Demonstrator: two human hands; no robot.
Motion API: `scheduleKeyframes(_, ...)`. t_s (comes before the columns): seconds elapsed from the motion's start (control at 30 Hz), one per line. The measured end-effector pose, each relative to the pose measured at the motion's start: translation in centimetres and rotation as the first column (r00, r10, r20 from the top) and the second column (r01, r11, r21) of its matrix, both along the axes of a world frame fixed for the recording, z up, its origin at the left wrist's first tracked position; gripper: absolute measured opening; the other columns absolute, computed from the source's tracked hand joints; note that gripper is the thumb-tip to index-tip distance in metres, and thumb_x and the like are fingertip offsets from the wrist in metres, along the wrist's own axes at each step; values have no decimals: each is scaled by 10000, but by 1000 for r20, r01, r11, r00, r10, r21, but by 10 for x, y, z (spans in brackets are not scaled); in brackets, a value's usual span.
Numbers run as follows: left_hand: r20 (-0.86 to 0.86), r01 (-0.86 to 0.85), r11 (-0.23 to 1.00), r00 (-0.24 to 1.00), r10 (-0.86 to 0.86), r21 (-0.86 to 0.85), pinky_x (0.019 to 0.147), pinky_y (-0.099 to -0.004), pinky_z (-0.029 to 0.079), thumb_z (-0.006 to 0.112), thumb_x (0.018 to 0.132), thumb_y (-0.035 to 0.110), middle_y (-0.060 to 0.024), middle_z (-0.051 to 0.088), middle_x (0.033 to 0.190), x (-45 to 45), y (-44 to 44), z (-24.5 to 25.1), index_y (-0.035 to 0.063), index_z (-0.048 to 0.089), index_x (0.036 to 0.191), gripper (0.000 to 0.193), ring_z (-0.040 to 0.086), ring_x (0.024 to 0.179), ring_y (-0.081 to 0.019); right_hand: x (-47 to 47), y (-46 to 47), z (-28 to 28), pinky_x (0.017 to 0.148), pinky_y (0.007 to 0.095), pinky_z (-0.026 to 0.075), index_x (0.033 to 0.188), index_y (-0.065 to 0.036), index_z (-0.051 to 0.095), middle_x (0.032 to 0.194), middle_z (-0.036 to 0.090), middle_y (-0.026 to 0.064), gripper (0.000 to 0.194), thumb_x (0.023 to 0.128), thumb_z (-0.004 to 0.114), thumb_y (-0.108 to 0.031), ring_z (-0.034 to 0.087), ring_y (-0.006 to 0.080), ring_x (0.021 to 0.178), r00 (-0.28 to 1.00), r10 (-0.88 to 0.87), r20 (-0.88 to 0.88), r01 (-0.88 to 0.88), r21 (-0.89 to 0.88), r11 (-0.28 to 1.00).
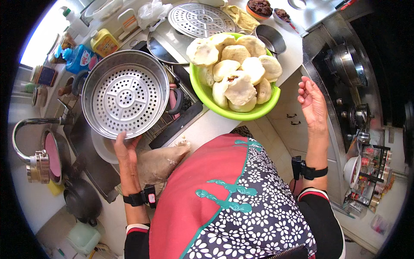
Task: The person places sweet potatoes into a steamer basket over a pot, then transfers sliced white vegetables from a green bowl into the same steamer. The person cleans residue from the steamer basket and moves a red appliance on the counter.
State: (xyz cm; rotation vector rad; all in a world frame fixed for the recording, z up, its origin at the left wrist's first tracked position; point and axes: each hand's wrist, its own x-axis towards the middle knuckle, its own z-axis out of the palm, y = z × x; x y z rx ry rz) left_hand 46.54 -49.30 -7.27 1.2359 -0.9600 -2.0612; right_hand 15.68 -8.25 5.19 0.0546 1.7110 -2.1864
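My left hand [127, 147] grips the near rim of a round metal steamer tier [126, 94] with a perforated base, held over the sink side of the counter. To the right of it stands a lime green plastic basket [207, 98] heaped with several pale round buns [239, 90], one with some dark filling showing. My right hand [312, 100] is raised at the right of the basket, palm up with fingers partly curled, touching nothing. Behind the basket lies a perforated metal steamer plate [202, 20], beside a small metal bowl [271, 38].
At left are a sink faucet [22, 129], a blue detergent bottle [81, 59] and a yellow bottle [104, 42]. Bowls of dark filling [259, 7] stand at the back. A stove with a metal pot [349, 64] is on the right. A cloth [158, 165] hangs at the counter's edge.
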Motion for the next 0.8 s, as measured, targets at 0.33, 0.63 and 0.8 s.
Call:
scheduleKeyframes(0.33, 51, 124, 991, 991, -126, 49, 808, -476, 459, 646, 786, 342, -67, 513, 1171, 0, 17, -23, 120, 382, 1265, 590, 533, 1013, -271, 5, 3, -80, 781, 312, 434, 1285, -57, 369, 1139, 513, 56, 646, 795, 659, -362, 494, 167, 1013, 984, -90, 156, 55, 218, 974)
scheduleKeyframes(0.63, 128, 63, 997, 990, -56, -50, 763, -483, 452, 684, 741, 434, -69, 459, 1230, -3, 21, -17, 211, 272, 1330, 753, 517, 1025, -289, 16, -12, -85, 827, 362, 437, 1225, -119, 455, 1144, 512, 35, 536, 810, 619, -416, 499, 193, 1000, 946, 170, 275, -197, 75, 977)
scheduleKeyframes(0.8, 75, -9, 998, 997, 14, -55, 794, -531, 452, 686, 737, 464, -141, 428, 1246, -1, 25, -9, 121, -65, 1370, 1041, 505, 1019, -354, 16, -10, -90, 835, 430, 449, 1212, -121, 455, 1156, 507, 49, 523, 806, 628, -401, 483, 228, 1057, 903, 241, 355, -241, -46, 970)
